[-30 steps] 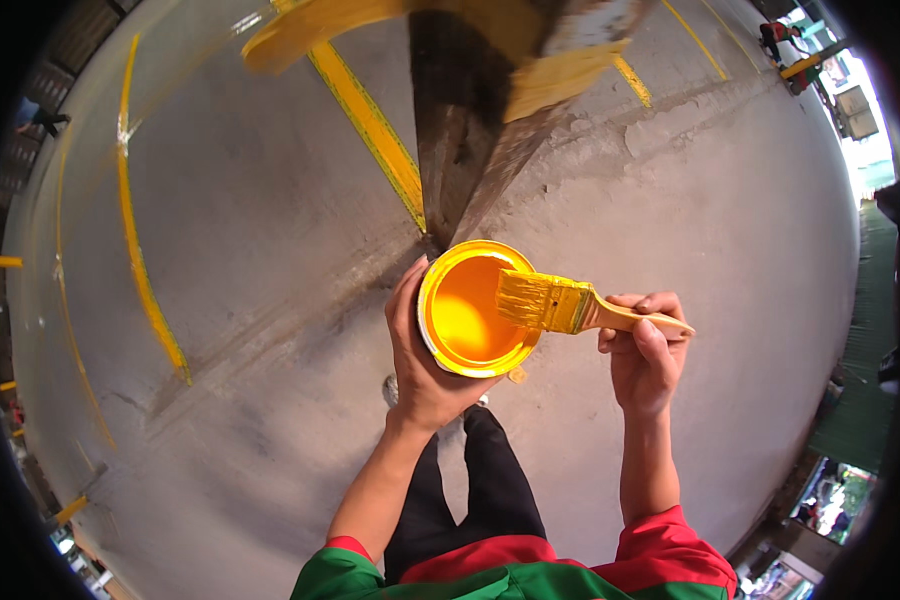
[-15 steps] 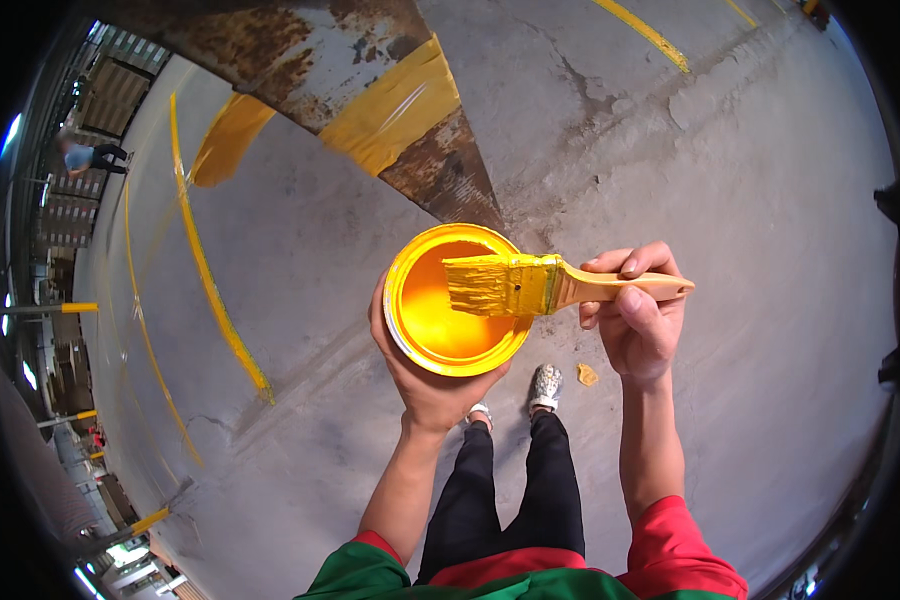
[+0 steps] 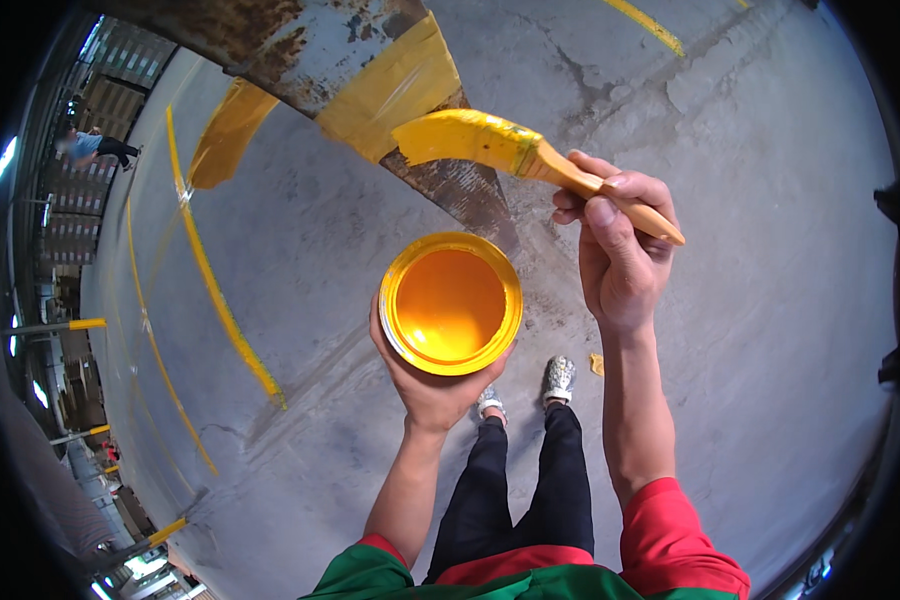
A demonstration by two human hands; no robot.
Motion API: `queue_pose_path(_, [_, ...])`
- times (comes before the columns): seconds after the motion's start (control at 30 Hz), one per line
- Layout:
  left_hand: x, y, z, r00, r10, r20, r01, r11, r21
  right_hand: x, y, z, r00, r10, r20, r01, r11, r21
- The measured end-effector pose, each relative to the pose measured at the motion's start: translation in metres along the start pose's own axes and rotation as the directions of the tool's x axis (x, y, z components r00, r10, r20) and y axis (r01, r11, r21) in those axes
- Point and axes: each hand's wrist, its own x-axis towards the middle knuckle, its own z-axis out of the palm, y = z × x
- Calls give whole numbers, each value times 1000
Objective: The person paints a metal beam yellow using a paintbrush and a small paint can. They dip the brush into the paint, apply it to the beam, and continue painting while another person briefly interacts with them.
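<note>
My left hand point(image 3: 425, 390) is wrapped round an open round can point(image 3: 513, 310) from below and the left. Yellow paint point(image 3: 450, 300) lies inside it, and its rim is smeared with yellow. The wooden handle of a flat paintbrush point(image 3: 530, 155) is pinched in my right hand point(image 3: 625, 235), up and to the right of the can. The brush's bristles, bent and coated in yellow, reach the edge of the yellow band on a rusty metal beam point(image 3: 450, 190). Whether they press on the beam, I cannot tell for sure.
Yellow lines point(image 3: 220, 290) run along the grey concrete floor point(image 3: 770, 300). A yellow-painted piece point(image 3: 230, 135) sticks out beside the beam. At the far left a person point(image 3: 95, 147) stands near stacked pallets point(image 3: 120, 100). A small yellow scrap point(image 3: 597, 364) lies by my shoes point(image 3: 560, 378).
The paintbrush has left the can's mouth and moved up and away to the beam's yellow band, its bristles now bent. The can stays in my left hand, nearly in place.
</note>
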Motion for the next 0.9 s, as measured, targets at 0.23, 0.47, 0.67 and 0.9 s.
queue_pose_path(0.23, [-28,-6,-36,994,-109,-16,110,986,123,-32,-10,39,908,-418,37,373,763,-528])
queue_pose_path(0.47, [-56,-25,-91,984,-175,-38,179,972,151,-64,14,76,847,-478,234,506,589,-630])
queue_pose_path(0.67, [-69,-33,-127,975,-222,7,218,962,164,-73,5,72,890,-450,-77,418,871,-259])
queue_pose_path(0.9, [-76,-33,-139,979,-200,29,196,976,100,-46,21,49,858,-458,-231,364,862,-354])
